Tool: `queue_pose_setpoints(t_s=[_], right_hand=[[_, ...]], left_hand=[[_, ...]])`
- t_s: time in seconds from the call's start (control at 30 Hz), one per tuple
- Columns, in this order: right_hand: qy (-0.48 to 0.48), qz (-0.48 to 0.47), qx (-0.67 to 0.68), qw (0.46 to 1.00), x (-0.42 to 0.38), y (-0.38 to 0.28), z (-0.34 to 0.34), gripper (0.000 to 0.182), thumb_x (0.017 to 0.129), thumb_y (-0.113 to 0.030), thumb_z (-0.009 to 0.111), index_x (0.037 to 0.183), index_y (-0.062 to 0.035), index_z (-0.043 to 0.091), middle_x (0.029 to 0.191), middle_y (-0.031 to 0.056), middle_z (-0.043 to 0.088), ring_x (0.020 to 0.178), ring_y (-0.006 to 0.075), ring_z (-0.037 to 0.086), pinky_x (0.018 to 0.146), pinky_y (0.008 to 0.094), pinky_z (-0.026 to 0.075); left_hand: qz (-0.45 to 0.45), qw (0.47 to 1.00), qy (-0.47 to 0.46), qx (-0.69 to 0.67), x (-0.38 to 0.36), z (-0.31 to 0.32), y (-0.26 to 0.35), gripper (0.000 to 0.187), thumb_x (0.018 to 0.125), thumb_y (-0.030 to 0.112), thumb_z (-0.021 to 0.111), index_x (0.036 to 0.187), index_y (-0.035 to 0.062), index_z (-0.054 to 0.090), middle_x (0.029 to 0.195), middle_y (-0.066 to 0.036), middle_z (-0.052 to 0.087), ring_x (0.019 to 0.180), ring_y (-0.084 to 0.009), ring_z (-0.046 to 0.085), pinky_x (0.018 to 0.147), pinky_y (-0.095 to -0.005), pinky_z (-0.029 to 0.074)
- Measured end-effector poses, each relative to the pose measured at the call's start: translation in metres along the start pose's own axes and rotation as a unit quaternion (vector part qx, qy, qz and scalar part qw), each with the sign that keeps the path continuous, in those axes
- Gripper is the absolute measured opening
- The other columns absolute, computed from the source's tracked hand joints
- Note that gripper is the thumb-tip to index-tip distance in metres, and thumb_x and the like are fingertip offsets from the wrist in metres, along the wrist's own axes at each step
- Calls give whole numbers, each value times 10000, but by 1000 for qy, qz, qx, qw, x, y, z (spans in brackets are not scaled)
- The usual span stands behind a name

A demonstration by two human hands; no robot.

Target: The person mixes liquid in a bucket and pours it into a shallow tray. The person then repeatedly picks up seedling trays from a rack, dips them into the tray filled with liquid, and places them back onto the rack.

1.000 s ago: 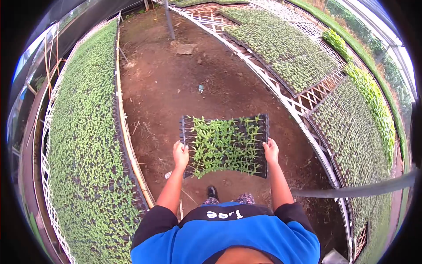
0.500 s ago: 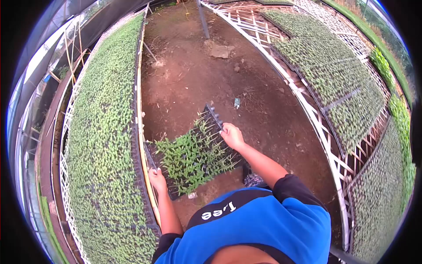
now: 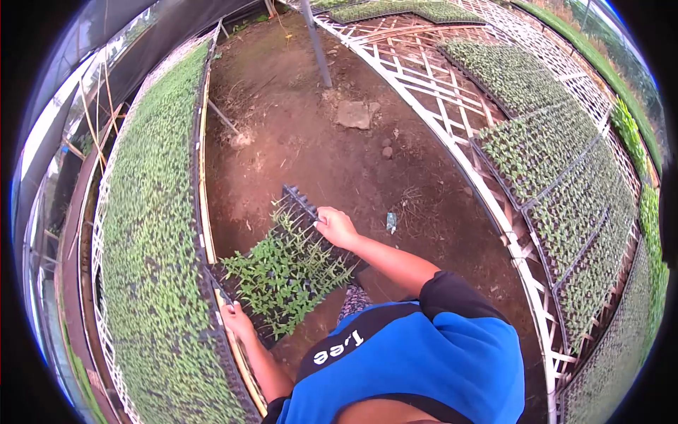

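Observation:
A black seedling tray (image 3: 299,202) hangs tilted in front of my body, over the aisle between two benches. Leafy green seedlings (image 3: 272,275) fill much of it, denser toward the left, with thin stems leaning along the right part. My right hand (image 3: 337,227) grips the tray's far right edge, fingers curled over the rim. At the near left edge, my left hand (image 3: 238,321) is closed on the rim, close beside the left bench's edge. The undersides of the fingers are hidden on both hands.
A long left bench (image 3: 152,247) carries dense seedling trays. On the right, a white lattice bench (image 3: 424,78) holds more seedling trays (image 3: 565,177). A grey post (image 3: 316,42), a flat stone (image 3: 354,114) and a scrap of litter (image 3: 391,222) stand or lie on the dirt floor.
Both hands and the tray have shifted left and somewhat lower in view, as the camera view moved. Both hands keep hold of the tray.

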State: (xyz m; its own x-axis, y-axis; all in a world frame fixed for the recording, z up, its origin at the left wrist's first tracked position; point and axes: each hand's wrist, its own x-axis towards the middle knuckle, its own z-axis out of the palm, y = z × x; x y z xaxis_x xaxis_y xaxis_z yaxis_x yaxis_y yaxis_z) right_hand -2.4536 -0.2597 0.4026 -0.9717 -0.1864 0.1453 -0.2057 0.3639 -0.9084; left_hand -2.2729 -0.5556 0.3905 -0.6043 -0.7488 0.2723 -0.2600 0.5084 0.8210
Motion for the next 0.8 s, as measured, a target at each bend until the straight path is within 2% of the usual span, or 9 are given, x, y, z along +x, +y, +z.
queue_pose_setpoints(t_s=[0.2,0.27,0.33,0.4,0.47,0.53,0.57,0.73,0.8], right_hand=[[105,-11,-27,994,181,17,-53,189,697,-116,556,677,-22,393,737,147,488,726,343,500,625,396,396],[146,-18,-40,988,232,20,-80,206,699,-123,564,678,-18,388,735,147,490,712,338,500,619,390,396],[173,-20,-45,984,284,31,-110,224,698,-134,572,673,-17,384,724,141,491,689,332,499,611,379,394],[187,-26,-47,981,339,49,-142,244,692,-141,582,661,-14,376,699,135,480,645,312,492,578,368,382],[195,-37,-56,978,389,60,-179,259,688,-147,590,653,-14,371,668,128,468,604,291,481,556,360,377],[181,1,-49,982,442,68,-223,272,685,-152,597,641,-16,366,628,121,457,568,262,470,542,350,372],[207,-53,-61,975,473,84,-242,285,693,-169,600,638,-17,365,590,116,441,542,228,463,535,344,370],[221,19,-102,970,587,90,-359,218,704,-170,602,685,0,467,575,60,461,536,154,439,538,307,375],[240,-22,-78,967,637,110,-404,254,715,-109,607,611,-43,386,672,21,497,564,72,401,517,249,344]], left_hand=[[11,995,-83,-55,169,160,44,200,730,4,560,672,25,370,762,-66,428,709,-173,400,710,-267,347],[36,991,-106,-71,217,219,72,211,730,11,560,654,27,364,960,-141,487,911,-231,460,816,-300,325],[101,985,-111,-89,257,281,112,166,762,33,542,691,69,396,684,34,325,621,-70,326,642,-202,328],[128,975,-132,-125,291,340,155,161,760,38,547,692,65,404,753,14,409,661,-82,354,678,-218,336],[35,957,-218,-191,315,388,211,201,738,48,567,655,49,385,1000,-56,466,779,-110,412,722,-240,331],[46,939,-248,-232,345,446,251,200,745,54,564,657,56,384,973,-36,466,743,-97,399,688,-233,328],[45,938,-242,-242,363,477,262,169,749,60,570,679,98,421,829,2,488,715,-79,411,697,-223,333],[50,900,-316,-297,429,607,356,181,752,77,581,664,110,426,870,6,503,742,-79,445,704,-224,346],[37,885,-327,-328,447,661,392,179,750,70,580,665,111,427,880,4,501,743,-84,448,701,-230,352]])
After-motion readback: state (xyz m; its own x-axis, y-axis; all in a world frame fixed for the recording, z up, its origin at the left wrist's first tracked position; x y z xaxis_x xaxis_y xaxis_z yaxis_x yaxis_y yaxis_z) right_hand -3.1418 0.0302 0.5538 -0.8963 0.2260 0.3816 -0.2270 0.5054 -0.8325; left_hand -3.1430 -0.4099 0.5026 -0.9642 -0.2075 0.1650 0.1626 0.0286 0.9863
